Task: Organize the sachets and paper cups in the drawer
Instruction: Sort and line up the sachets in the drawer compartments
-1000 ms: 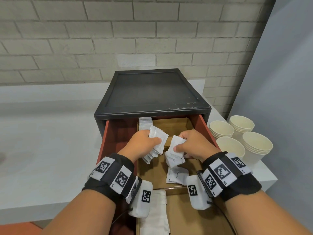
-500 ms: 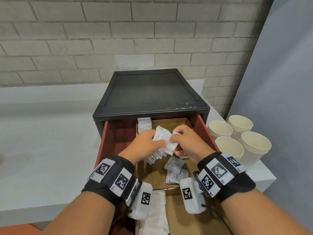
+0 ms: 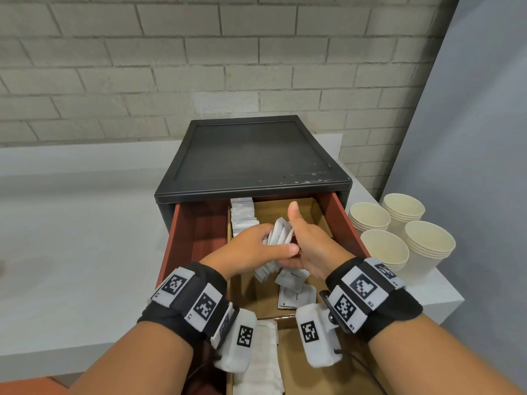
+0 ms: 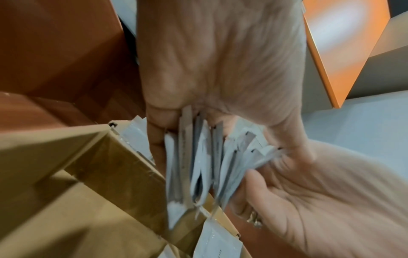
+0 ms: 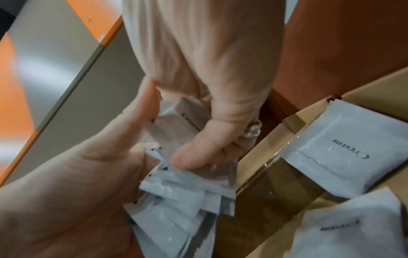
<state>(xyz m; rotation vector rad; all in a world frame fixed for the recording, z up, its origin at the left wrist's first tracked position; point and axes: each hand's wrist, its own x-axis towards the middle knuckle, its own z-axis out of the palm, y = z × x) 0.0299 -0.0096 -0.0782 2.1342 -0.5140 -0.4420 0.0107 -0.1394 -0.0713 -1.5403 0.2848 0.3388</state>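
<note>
A pale brick wall (image 3: 256, 67) stood behind a white counter (image 3: 71, 252), and on the counter sat a black cabinet (image 3: 253, 155) with its red drawer (image 3: 199, 232) pulled out. Held over the cardboard tray (image 3: 256, 292) inside that drawer was a bundle of sachets (image 3: 278, 233), small white flat packets standing on edge and fanned unevenly (one bore the word "Cream" in the right wrist view). The left hand (image 3: 251, 249) had its fingers and thumb curled round the bundle, gripping it from the left; the right hand (image 3: 308, 246) lay flat and spread against its other side, thumb up, pressing the packets together. The step in hand seemed to be squaring the gathered sachets into a tidy pack. Next, the pack would probably need to go down beside the row of sachets (image 3: 242, 215) already standing along the tray's left side, kept upright so it does not splay. Loose sachets (image 3: 293, 292) lay flat on the tray floor just under the hands, not yet gathered. The paper cups (image 3: 399, 238), cream-coloured and nested in four stacks, stood on the counter to the right of the drawer, not yet put away.
</note>
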